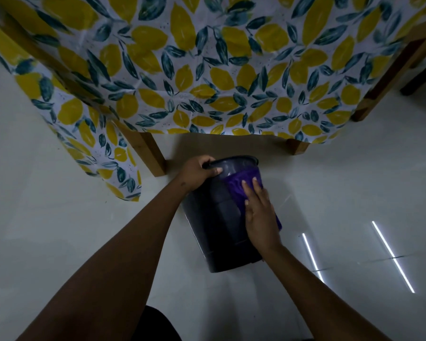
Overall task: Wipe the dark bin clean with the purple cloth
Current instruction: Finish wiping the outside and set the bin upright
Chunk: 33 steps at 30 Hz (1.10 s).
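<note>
Gripping the rim of the dark bin (pixel 218 217) with our left hand (pixel 198 172), we tilt it on the floor (pixel 59 242) by the table leg (pixel 150 153). Our right hand (pixel 260 215) lies open, pressing the purple cloth (pixel 241 187) flat on its outer wall. Wiping looks underway; we cannot tell how much is clean.
</note>
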Available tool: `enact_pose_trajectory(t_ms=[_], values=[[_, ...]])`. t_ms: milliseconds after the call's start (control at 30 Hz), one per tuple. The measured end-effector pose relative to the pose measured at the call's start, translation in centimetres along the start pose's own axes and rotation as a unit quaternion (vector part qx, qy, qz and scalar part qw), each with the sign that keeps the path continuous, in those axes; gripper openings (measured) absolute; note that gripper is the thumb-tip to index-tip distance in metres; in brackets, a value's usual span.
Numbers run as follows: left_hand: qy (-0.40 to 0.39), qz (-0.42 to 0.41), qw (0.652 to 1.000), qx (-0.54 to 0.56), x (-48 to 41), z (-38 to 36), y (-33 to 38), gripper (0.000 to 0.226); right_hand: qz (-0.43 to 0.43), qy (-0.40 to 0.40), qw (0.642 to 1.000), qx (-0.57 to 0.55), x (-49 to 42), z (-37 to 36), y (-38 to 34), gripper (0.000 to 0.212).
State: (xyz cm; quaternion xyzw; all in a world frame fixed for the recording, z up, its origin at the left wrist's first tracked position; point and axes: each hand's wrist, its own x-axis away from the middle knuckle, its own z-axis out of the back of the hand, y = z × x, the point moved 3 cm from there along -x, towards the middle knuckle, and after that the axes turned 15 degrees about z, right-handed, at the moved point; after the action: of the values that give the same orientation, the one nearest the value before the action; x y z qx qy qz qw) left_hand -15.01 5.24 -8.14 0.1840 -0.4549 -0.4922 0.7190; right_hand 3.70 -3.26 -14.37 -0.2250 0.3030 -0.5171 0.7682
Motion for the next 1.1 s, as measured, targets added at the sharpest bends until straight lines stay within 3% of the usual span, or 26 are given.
enact_pose_trajectory(t_ms=[133, 400, 500, 600, 733, 833, 933, 1100], values=[[0.01, 0.013, 0.999, 0.04, 0.3, 0.2, 0.1, 0.024, -0.085, 0.037, 0.99, -0.106, 1.0, 0.4, 1.7, 0.052], [-0.022, -0.014, 0.998, 0.056, 1.5, 0.6, 1.5, 0.011, -0.132, 0.152, 0.979, -0.026, -0.5, 3.8, 2.6, 0.047], [-0.016, -0.075, 0.997, 0.002, 2.2, 1.3, 2.8, 0.012, -0.133, 0.206, 0.966, -0.077, -2.6, 6.6, 3.9, 0.044], [-0.013, -0.136, 0.987, -0.082, 3.3, 0.8, 3.7, 0.017, -0.155, 0.277, 0.93, -0.183, -4.6, 9.2, 6.0, 0.044], [0.06, -0.178, 0.963, -0.194, 4.4, -0.7, 3.9, 0.019, -0.143, 0.332, 0.901, -0.24, -7.4, 12.8, 6.9, 0.048], [0.06, -0.187, 0.954, -0.225, 5.1, -1.3, 3.6, 0.017, -0.107, 0.286, 0.924, -0.23, -9.3, 14.1, 7.0, 0.048], [0.057, -0.203, 0.947, -0.243, 5.5, -2.0, 3.3, 0.019, -0.08, 0.183, 0.971, -0.133, -9.4, 13.0, 7.3, 0.045], [0.058, -0.228, 0.939, -0.251, 6.0, -2.8, 2.7, 0.019, -0.067, 0.05, 0.996, -0.045, -9.6, 11.8, 7.8, 0.048]])
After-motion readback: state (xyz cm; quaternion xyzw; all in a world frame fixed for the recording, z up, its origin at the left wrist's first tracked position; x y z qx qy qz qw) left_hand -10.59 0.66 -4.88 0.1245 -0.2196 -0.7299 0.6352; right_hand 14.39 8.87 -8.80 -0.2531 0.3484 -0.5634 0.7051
